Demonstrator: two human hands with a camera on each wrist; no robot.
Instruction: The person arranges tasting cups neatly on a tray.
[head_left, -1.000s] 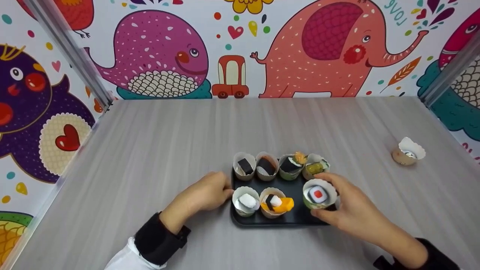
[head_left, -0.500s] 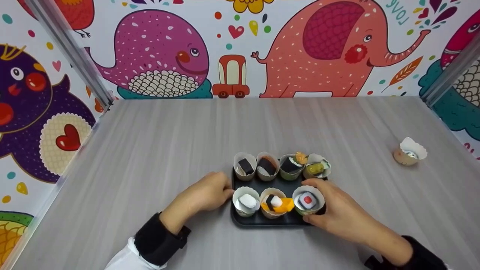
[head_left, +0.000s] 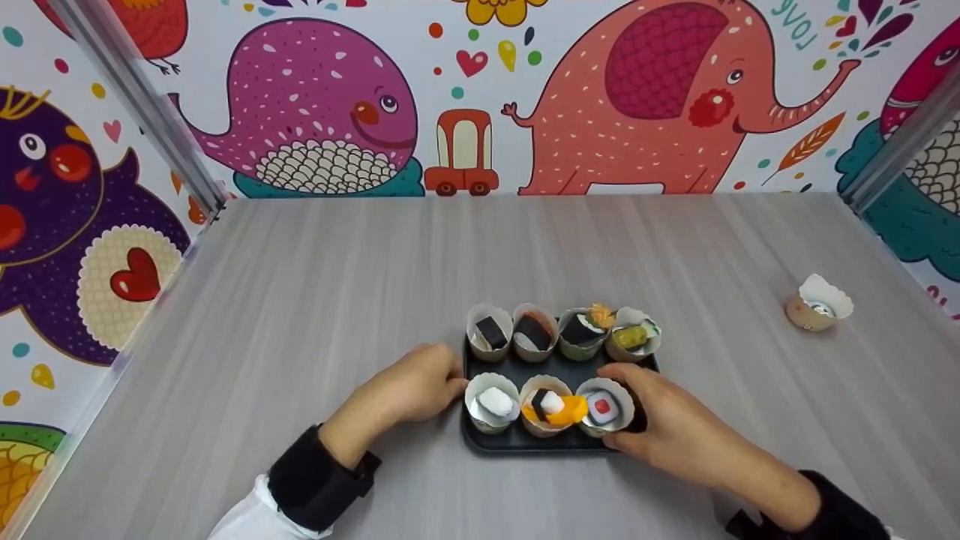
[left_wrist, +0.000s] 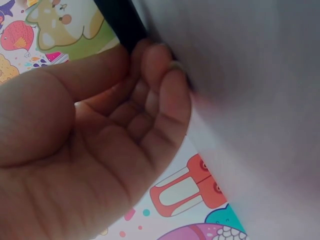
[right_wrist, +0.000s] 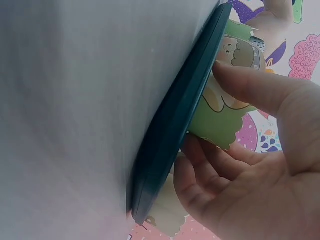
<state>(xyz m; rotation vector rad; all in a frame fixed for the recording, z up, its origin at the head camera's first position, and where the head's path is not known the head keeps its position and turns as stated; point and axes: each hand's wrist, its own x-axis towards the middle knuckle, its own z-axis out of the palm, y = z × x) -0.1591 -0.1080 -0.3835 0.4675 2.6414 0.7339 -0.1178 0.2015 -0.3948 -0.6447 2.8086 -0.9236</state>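
Observation:
My right hand point(head_left: 664, 412) holds a green patterned paper cup point(head_left: 624, 406) between thumb and fingers at the front row's right end on a black tray point(head_left: 559, 367). Inside that cup lies a white sushi piece point(head_left: 601, 406) with a red centre. In the right wrist view the cup point(right_wrist: 217, 122) stands upright on the tray, thumb and fingers on opposite sides. My left hand point(head_left: 424, 382) pinches the tray's left edge; in the left wrist view its fingers are curled at the dark rim point(left_wrist: 120, 22). Beside the held cup is one with orange-topped sushi point(head_left: 574, 409), then one with a white piece point(head_left: 495, 402).
Along the tray's back row stand several paper cups with toy-like sushi, among them a dark piece point(head_left: 492, 332) and a yellow-green one point(head_left: 630, 336). A brown paper cup point(head_left: 810, 316) stands alone on the table at the right. Cartoon-printed walls point(head_left: 465, 45) enclose the table.
My right hand has carried the red-centred sushi's cup left and lowered it beside the orange one. My left hand has stayed at the tray's edge.

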